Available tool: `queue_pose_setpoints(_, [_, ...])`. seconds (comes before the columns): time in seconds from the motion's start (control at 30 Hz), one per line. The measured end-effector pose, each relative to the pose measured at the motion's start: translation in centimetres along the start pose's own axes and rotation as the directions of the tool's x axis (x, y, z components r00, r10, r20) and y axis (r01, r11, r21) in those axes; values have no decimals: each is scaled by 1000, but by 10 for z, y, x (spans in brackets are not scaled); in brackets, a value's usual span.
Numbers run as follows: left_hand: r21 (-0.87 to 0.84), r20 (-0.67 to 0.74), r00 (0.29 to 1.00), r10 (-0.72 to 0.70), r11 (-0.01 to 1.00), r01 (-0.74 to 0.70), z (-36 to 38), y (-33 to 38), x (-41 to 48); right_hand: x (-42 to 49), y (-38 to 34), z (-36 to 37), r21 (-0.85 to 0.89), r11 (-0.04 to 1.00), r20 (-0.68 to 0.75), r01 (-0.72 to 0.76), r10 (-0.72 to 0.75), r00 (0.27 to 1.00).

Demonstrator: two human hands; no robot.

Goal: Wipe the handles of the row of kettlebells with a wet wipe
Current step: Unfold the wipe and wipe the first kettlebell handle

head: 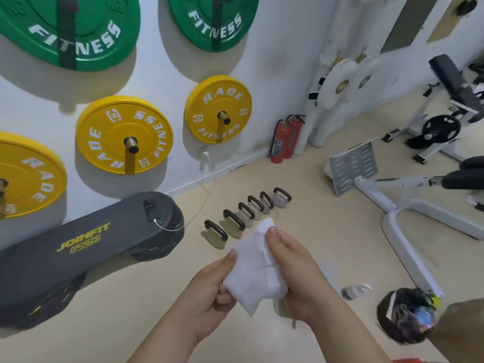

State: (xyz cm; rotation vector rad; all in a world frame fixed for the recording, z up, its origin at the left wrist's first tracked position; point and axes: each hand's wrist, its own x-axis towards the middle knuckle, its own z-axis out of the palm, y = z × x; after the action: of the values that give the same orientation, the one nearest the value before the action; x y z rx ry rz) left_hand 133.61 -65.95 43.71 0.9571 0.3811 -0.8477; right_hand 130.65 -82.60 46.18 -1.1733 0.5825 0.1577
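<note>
1. Head view: a row of six kettlebells (pixel 246 218) stands on the beige floor (pixel 327 231), running from near left to far right, with bare floor open on its right side and a dark padded bench (pixel 86 252) marked JOINFIT PRO close on its left.
2. A white machine frame (pixel 408 221) borders the open floor at right; a thin white cable (pixel 207 179) drops from the wall towards the bench.
3. Both hands hold a white wet wipe (pixel 258 271) above the floor, near the closest kettlebells and not touching them.
4. The left hand (pixel 212 292) pinches the wipe's left edge between thumb and curled fingers (pixel 222 297).
5. The right hand (pixel 301 273) grips its right side, thumb pressed on top.
6. Yellow plates (pixel 125 134) and green plates (pixel 70 30) hang on the white wall; two red fire extinguishers (pixel 284 137) stand in the far corner.
</note>
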Motion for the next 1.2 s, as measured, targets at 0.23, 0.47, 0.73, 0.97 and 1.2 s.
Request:
queue_pose_setpoints(0.23, [-158,120,988,99,984,-80,41,77,87,134,-73,-2,-1,986,277,-166,160,947])
queue_pose_setpoints(0.47, [-127,19,990,138,983,-135,27,177,204,283,-119,41,-204,971,293,-126,183,939])
queue_pose_setpoints(0.73, [199,-264,946,188,970,-137,51,280,341,419,-195,54,-441,898,49,-17,44,998])
queue_pose_setpoints(0.97, [298,-362,893,267,941,-160,89,331,440,544,-235,42,-733,645,135,217,-175,975])
queue_pose_setpoints(1.2, [267,-589,760,275,954,-137,93,326,580,721,-212,14,-735,645,260,209,-17,965])
